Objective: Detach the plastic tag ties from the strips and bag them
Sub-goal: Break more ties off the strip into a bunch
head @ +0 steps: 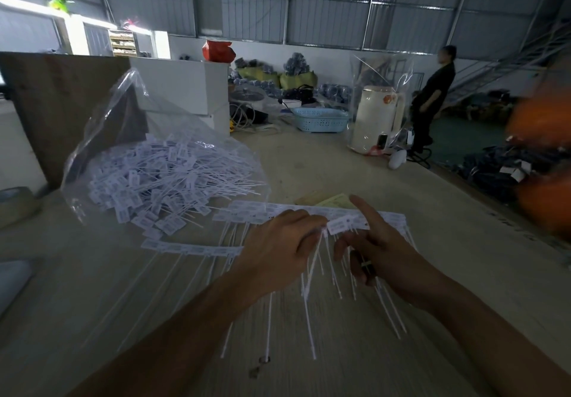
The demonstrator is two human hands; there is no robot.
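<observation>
Near the table's (417,180) middle, the left hand (278,242) pinches the white plastic tag tie (344,225) while the right hand (380,251), index finger extended, steadies its strip (392,219), apparently to snap it free for the clear plastic bag (123,125) lying toward the far-left corner.

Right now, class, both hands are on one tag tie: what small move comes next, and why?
Probably twist that tag tie free of the strip. The left hand and right hand pinch it, and the bag of loose ties lies open to the left.
</observation>
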